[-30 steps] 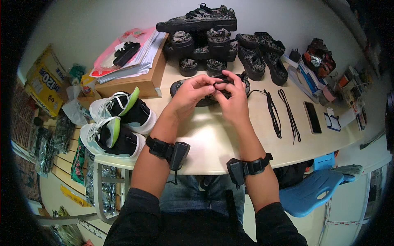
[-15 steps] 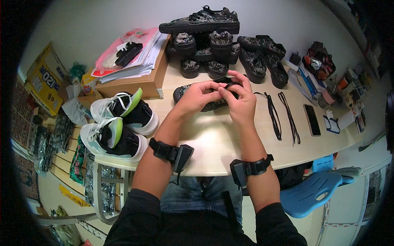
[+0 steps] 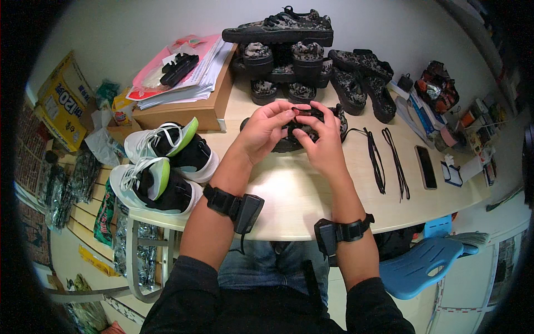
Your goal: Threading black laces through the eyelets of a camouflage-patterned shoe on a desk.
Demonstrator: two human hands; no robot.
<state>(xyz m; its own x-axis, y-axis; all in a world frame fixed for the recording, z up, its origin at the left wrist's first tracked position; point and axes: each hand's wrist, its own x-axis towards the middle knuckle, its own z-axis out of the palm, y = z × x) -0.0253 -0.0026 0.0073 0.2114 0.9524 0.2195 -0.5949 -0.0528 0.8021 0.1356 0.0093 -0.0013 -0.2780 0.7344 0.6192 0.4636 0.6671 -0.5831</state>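
Observation:
A dark camouflage shoe (image 3: 285,147) with a black sole lies sideways on the table, partly covered by both hands. Just above it, my left hand (image 3: 268,129) pinches a black shoelace (image 3: 302,113) between thumb and fingertips. My right hand (image 3: 324,139) has the same lace at its curled fingers, its thumb lowered away over the shoe. The fingers hide most of the lacing. To the right of the shoe, two bundles of black lace lie on the table, one nearer lace (image 3: 374,161) and one farther lace (image 3: 396,164).
Camouflage shoes (image 3: 281,30) are stacked at the back, with more shoes (image 3: 349,92) beside them. White-and-black sneakers (image 3: 156,186) stand at left, before a cardboard box (image 3: 183,114) topped with papers. A phone (image 3: 426,167) lies at right; a blue chair (image 3: 425,264) stands below.
My hands have drawn slightly apart at the fingertips. The right thumb has moved down and away from the left fingers. The view has shifted slightly.

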